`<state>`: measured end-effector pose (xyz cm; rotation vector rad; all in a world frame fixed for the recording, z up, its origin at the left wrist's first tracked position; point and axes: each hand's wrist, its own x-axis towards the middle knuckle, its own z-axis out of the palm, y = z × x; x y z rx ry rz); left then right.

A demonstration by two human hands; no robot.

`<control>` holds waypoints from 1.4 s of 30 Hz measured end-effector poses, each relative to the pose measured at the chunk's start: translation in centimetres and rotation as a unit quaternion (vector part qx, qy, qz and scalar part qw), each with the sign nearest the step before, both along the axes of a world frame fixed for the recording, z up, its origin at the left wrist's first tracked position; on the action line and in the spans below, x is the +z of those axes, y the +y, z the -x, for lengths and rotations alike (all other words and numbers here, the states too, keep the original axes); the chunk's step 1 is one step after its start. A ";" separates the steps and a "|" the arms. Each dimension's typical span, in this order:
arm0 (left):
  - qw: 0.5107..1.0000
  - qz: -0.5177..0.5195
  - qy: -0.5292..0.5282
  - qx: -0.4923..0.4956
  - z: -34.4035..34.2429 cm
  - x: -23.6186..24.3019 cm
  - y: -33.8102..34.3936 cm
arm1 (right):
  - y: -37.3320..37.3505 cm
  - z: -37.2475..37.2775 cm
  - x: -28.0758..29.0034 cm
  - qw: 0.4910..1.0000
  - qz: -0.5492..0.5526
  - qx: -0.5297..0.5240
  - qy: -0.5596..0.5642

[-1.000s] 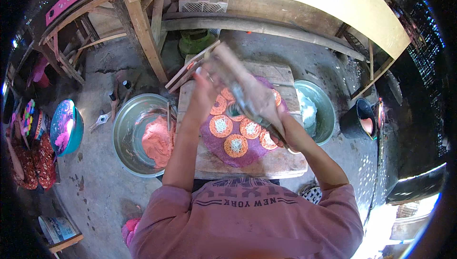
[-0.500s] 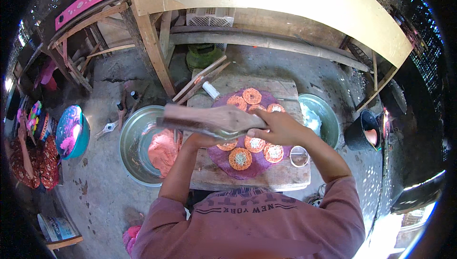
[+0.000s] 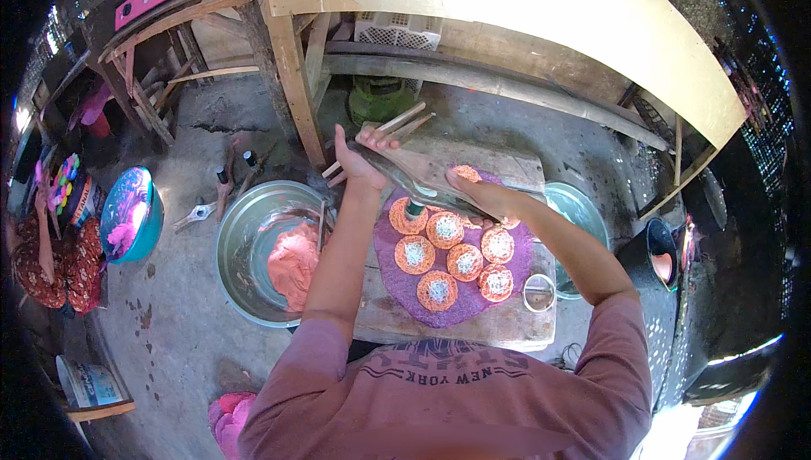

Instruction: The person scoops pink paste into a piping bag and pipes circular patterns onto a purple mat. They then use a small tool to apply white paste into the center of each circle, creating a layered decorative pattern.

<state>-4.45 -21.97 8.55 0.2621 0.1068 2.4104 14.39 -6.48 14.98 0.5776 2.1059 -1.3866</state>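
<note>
Both my hands hold a wooden lever press point(image 3: 411, 168), tilted across the far part of a purple sheet point(image 3: 405, 301). My left hand point(image 3: 364, 171) is closed round its upper left end, fingertips over the far edge. My right hand point(image 3: 490, 196) grips its lower right end. Beneath the press a dark green cylinder point(image 3: 414, 209) stands over one of the orange rounds. Several orange rounds of fine strands lie on the sheet, most with white strands in the middle, such as the nearest round point(image 3: 437, 291). The press hides part of the far rounds.
The sheet lies on a low wooden table point(image 3: 368, 299). Left of it, a metal basin point(image 3: 226, 278) holds pink dough point(image 3: 293, 266). A green basin point(image 3: 583, 206) and a black bucket point(image 3: 635, 253) stand to the right. A metal ring point(image 3: 538, 293) sits near the table's right corner.
The press has swung from nearly level to a slant and moved lower over the rounds. My left hand has moved up and shows round its far end. The whole view has shifted slightly.
</note>
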 end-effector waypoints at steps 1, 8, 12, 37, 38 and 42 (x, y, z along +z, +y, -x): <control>0.997 0.029 -0.067 0.012 0.3 -1.4 0.4 | 0.0 0.5 -0.6 0.999 -0.043 -0.008 -0.009; 0.995 0.025 -0.092 0.015 2.1 -5.9 0.4 | -0.1 2.0 -4.0 0.988 -0.154 -0.028 0.016; 0.995 0.019 -0.091 0.021 2.2 -6.1 0.9 | 0.6 2.3 -4.4 0.984 -0.169 -0.022 0.043; 0.993 0.071 -0.092 0.013 3.6 -6.0 9.3 | 5.7 1.9 -3.7 0.953 -0.282 -0.065 0.091; 0.994 0.073 -0.082 0.014 3.8 -6.2 9.4 | 5.7 2.0 -3.7 0.957 -0.264 -0.071 0.094; 0.990 0.096 -0.097 0.031 3.6 -6.7 9.9 | 6.5 1.6 -3.5 0.956 -0.273 -0.055 0.095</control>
